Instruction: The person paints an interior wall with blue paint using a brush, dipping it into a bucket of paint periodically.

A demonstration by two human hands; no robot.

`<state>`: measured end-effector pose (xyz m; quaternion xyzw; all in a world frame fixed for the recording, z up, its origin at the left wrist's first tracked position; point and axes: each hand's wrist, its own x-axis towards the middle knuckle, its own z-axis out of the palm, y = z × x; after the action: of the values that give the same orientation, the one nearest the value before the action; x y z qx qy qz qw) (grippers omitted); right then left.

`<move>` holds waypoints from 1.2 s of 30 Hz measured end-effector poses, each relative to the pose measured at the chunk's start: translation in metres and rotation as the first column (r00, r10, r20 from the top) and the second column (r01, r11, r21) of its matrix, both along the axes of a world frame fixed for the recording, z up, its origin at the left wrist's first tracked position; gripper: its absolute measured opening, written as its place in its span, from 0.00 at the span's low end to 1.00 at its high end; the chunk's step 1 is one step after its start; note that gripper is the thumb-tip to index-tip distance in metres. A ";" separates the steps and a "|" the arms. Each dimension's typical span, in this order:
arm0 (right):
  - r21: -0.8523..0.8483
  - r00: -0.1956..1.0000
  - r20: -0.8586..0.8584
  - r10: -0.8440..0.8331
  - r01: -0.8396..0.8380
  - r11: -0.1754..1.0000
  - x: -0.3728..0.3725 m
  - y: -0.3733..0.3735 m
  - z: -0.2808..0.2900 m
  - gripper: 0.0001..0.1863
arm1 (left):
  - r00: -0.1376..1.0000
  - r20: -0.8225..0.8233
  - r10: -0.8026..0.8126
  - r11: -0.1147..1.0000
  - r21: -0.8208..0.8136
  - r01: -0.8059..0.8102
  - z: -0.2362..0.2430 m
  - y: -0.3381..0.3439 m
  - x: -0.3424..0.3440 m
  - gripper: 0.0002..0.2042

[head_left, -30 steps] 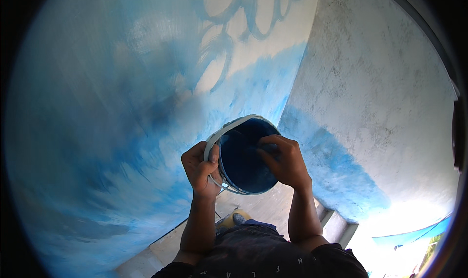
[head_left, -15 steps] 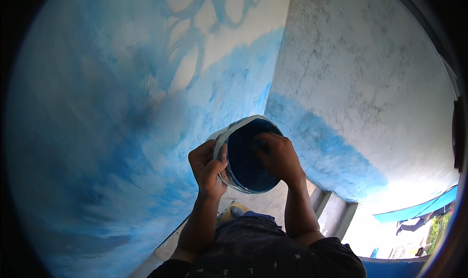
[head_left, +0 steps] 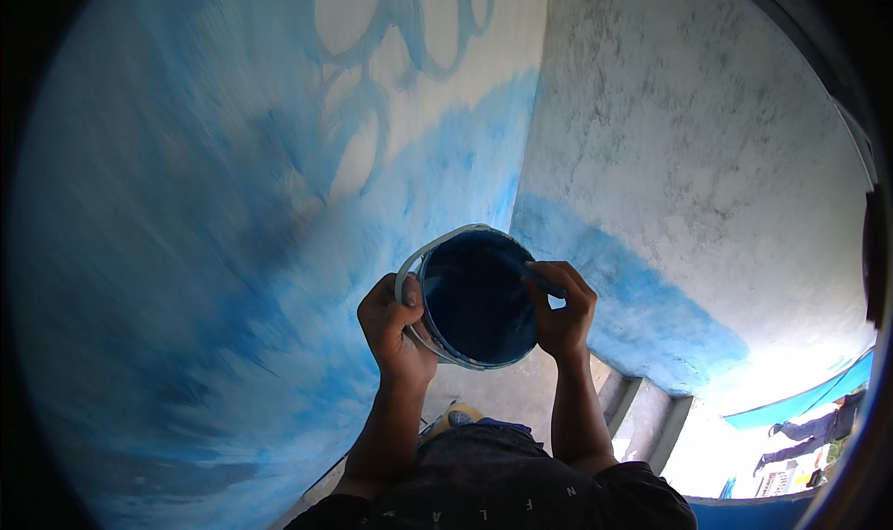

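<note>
Grasps a round bucket (head_left: 484,349) by the left side of its rim with the left hand (head_left: 395,333), keeping the thumb up beside the pale handle (head_left: 406,268), and pinches what looks like a slim dark stick (head_left: 549,286) between the thumb and fingers of the right hand (head_left: 567,318) at the opposite rim, though cannot tell its far end in the shadowed, dark-blue interior. Holds the bucket up in front of the dark shirt (head_left: 493,479), with its mouth facing upward, above the pale floor (head_left: 498,388) and near the corner between the blue-streaked wall (head_left: 214,279) and the grey wall (head_left: 688,158).
</note>
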<state>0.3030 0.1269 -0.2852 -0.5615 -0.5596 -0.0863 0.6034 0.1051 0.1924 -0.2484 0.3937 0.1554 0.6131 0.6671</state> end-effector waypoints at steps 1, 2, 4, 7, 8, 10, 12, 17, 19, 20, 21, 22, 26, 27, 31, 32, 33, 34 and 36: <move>0.009 1.000 -0.014 -0.007 0.007 1.000 0.001 -0.007 -0.001 0.10 | 1.000 -0.015 0.019 1.000 0.003 -0.019 0.003 -0.011 0.003 0.02; 0.017 1.000 -0.029 -0.013 0.014 1.000 0.002 -0.013 0.000 0.10 | 0.999 -0.005 0.033 0.999 0.014 -0.033 0.006 -0.020 0.007 0.01; 0.036 0.999 -0.045 0.010 -0.008 0.999 0.008 -0.022 0.004 0.11 | 0.998 0.011 0.059 0.998 0.033 -0.059 0.009 -0.036 0.015 0.01; 0.122 0.999 -0.044 -0.007 0.012 0.992 -0.012 0.006 -0.001 0.13 | 0.997 0.053 0.048 0.992 0.114 -0.054 0.018 -0.007 0.001 0.01; 0.154 1.000 -0.003 -0.004 0.005 0.988 -0.009 0.015 0.002 0.14 | 0.997 0.048 0.065 0.992 0.109 -0.070 0.020 -0.003 0.003 0.01; 0.147 0.998 0.065 0.016 -0.025 0.989 -0.009 0.027 0.002 0.14 | 0.994 0.036 0.103 0.990 0.094 -0.106 0.020 -0.002 0.003 0.02; 0.146 0.993 0.117 0.013 -0.030 0.989 -0.008 0.031 0.008 0.13 | 0.986 0.120 0.113 0.987 0.098 -0.125 0.018 0.008 0.011 0.02; 0.241 0.997 -0.002 0.081 -0.078 0.967 -0.008 0.033 0.044 0.10 | 0.979 0.135 0.151 0.984 0.072 -0.162 0.041 0.030 0.015 0.03; 0.264 0.953 -0.198 0.230 -0.174 0.949 -0.004 0.032 0.056 0.09 | 0.982 0.125 0.143 0.986 0.063 -0.151 0.056 0.036 0.013 0.03; 0.200 0.970 -0.109 0.218 -0.194 0.960 0.000 0.031 0.063 0.09 | 0.986 0.105 0.133 0.989 0.054 -0.140 0.060 0.036 0.011 0.02; 0.133 0.978 -0.018 0.210 -0.206 0.969 0.005 0.030 0.071 0.08 | 0.989 0.085 0.124 0.991 0.043 -0.128 0.064 0.036 0.008 0.02; 0.071 0.977 0.076 0.201 -0.207 0.976 0.010 0.031 0.077 0.08 | 0.991 0.066 0.112 0.993 0.037 -0.115 0.068 0.036 0.008 0.02; 0.211 0.929 -0.131 0.346 -0.315 0.925 0.026 0.035 0.092 0.07 | 0.995 -0.013 0.104 0.994 0.034 -0.103 0.082 0.028 0.010 0.02; 0.133 0.909 -0.136 0.393 -0.376 0.917 0.031 0.030 0.097 0.05 | 0.994 -0.025 0.107 0.994 0.042 -0.106 0.085 0.027 0.010 0.03; -0.032 0.860 -0.047 0.508 -0.510 0.860 0.043 0.037 0.124 0.04 | 0.973 -0.089 0.212 0.976 0.064 -0.207 0.102 0.017 0.009 0.03; 0.105 0.719 -0.286 0.634 -0.634 0.766 0.051 0.047 0.131 0.05 | 0.976 -0.083 0.202 0.979 0.056 -0.198 0.105 0.017 0.012 0.03; 0.196 0.675 -0.366 0.641 -0.617 0.762 0.059 0.058 0.147 0.05 | 0.977 -0.077 0.197 0.980 0.049 -0.194 0.112 0.019 0.013 0.04; 0.281 0.644 -0.444 0.623 -0.560 0.779 0.068 0.072 0.164 0.06 | 0.980 -0.070 0.185 0.982 0.039 -0.183 0.119 0.023 0.017 0.04; 0.467 0.490 -0.506 0.710 -0.536 0.703 0.088 0.104 0.195 0.07 | 0.975 -0.081 0.207 0.978 0.050 -0.203 0.134 0.022 0.022 0.05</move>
<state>0.3907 0.2313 -0.0899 -0.2309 -0.4614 0.2730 0.8120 0.1267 0.2148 -0.1144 0.4153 0.2108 0.6643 0.5846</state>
